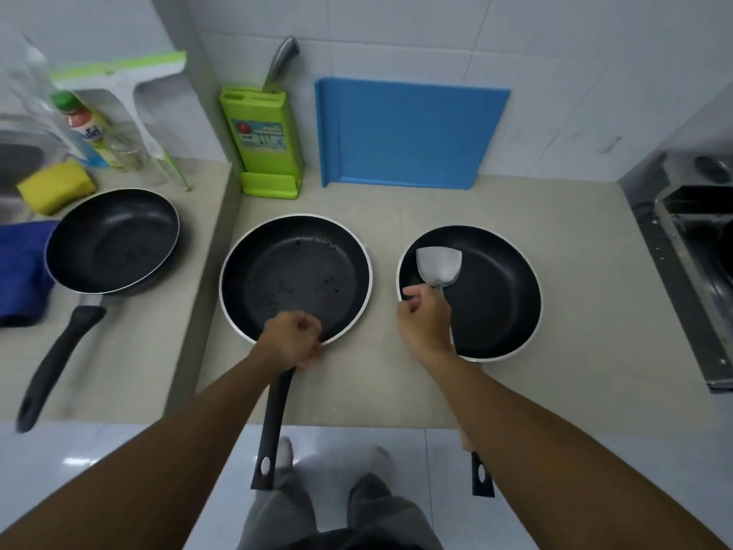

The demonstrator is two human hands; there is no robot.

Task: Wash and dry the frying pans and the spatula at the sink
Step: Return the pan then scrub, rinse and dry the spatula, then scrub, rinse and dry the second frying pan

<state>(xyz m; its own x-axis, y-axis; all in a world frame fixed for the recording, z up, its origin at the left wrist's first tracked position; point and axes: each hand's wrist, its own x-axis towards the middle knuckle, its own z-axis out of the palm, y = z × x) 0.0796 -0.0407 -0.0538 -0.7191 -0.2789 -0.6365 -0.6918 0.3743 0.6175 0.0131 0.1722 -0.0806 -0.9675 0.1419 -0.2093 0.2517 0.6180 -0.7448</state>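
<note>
Both hands grip: left hand (291, 339) middle pan handle (276, 410), right hand (424, 325) spatula (439, 267) in right pan (496, 303).

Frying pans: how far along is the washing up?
Nothing looks finished: all three pans sit on the counter, none in the sink, and the middle pan shows specks. In hand: the left hand grips the middle pan's handle, the right hand holds the spatula lying in the right pan. Left: washing and drying everything.

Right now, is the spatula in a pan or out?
In: the spatula blade is inside the right pan; the right hand grips its handle.
</note>
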